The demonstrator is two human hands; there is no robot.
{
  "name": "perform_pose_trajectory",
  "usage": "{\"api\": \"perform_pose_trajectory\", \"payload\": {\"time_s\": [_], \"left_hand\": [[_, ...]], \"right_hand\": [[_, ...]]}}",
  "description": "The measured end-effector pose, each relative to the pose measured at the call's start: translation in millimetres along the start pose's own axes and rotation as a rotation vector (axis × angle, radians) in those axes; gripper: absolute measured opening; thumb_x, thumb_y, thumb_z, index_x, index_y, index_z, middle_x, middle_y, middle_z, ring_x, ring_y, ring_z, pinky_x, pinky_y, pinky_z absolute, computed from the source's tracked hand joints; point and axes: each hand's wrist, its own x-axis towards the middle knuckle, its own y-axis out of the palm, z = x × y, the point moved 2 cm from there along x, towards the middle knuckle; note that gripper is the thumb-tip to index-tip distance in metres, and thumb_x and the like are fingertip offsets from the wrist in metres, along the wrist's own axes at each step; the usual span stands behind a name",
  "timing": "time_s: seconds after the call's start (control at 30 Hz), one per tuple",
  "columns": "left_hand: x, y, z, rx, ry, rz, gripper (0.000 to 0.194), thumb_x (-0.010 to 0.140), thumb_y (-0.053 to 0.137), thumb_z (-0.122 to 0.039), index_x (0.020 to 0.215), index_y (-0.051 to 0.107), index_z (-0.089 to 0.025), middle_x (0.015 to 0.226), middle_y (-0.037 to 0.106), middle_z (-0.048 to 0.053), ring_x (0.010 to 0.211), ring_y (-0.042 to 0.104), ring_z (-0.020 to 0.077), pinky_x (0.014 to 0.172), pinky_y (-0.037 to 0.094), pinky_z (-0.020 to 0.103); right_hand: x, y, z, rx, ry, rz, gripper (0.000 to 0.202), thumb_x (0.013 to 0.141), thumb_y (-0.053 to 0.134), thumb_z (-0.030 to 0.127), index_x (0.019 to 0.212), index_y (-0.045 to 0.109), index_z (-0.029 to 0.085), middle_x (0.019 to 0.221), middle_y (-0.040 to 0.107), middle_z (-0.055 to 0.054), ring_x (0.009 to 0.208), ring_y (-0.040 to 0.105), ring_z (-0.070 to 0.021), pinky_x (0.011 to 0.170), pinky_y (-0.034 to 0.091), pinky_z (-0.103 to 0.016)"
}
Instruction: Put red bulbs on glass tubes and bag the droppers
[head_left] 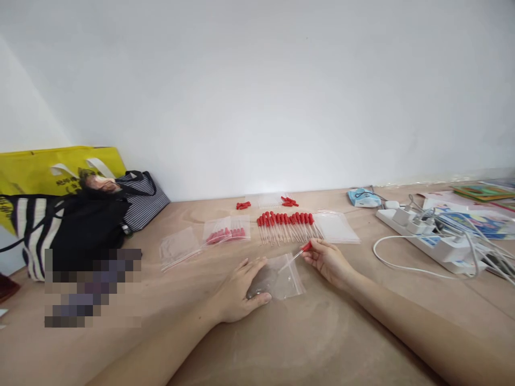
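A clear zip bag (281, 281) lies on the table in front of me. My left hand (243, 289) rests flat on its left part, fingers spread. In my right hand (324, 260) is a dropper (306, 247) with a red bulb, pinched at the bulb, its clear stem pointing left over the bag's upper edge; whether the tip is inside I cannot tell. Behind the bag several red-bulbed droppers (285, 220) lie in a row. To their left are bags with red bulbs (225, 233) and another clear bag (179, 246).
More clear bags (337, 228) lie right of the row. Small red pieces (289, 201) sit near the wall. A power strip (430, 241) with cables and a blue packet (364, 198) are at right. A black bag (80, 230) and a yellow bag (36, 166) stand left.
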Motion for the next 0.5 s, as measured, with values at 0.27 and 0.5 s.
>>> {"api": "perform_pose_trajectory", "payload": {"time_s": [0.27, 0.5], "left_hand": [[1, 5.8, 5, -0.02, 0.008, -0.009, 0.067, 0.077, 0.048, -0.048, 0.133, 0.022, -0.02, 0.136, 0.033, 0.009, 0.126, 0.024, 0.0288, 0.101, 0.024, 0.048], [-4, -6.9, 9, -0.12, 0.097, -0.147, 0.046, 0.08, 0.047, -0.041, 0.122, 0.04, -0.021, 0.128, 0.043, 0.007, 0.119, 0.037, 0.023, 0.098, 0.032, 0.039]], "right_hand": [[-20, 14, -8, -0.403, 0.03, 0.347, 0.031, 0.059, 0.07, 0.037, 0.074, 0.053, 0.017, 0.049, 0.052, 0.006, 0.039, 0.048, -0.0054, 0.038, 0.037, -0.016], [-17, 16, -15, -0.733, -0.094, 0.4, 0.028, 0.065, 0.062, 0.042, 0.071, 0.061, 0.015, 0.047, 0.048, 0.005, 0.037, 0.04, -0.0045, 0.034, 0.033, -0.016]]}}
